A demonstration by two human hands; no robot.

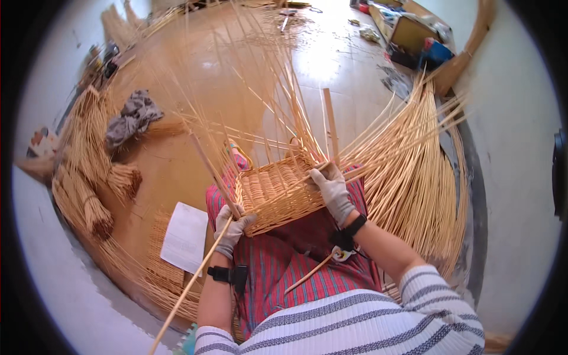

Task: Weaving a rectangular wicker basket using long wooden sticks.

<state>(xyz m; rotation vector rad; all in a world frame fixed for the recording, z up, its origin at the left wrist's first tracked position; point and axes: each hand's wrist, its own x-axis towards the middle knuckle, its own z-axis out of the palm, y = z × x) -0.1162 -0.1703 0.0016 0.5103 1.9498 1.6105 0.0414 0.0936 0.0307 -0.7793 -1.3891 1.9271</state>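
A half-woven rectangular wicker basket rests on my lap, over a red striped cloth. Long upright stakes rise from its rim and fan out away from me. My left hand, in a pale work glove, is closed at the near left corner, beside a thick stake. A long wicker rod runs from that hand down to the lower left. At the right end of the rim, my gloved right hand grips the basket edge with its fingers bent over it. A short stick lies across the cloth.
A big spread of loose wicker rods lies at my right. Tied bundles stand along the left wall, near a grey crumpled cloth. A white sheet lies at lower left. Boxes and bags are at the far right.
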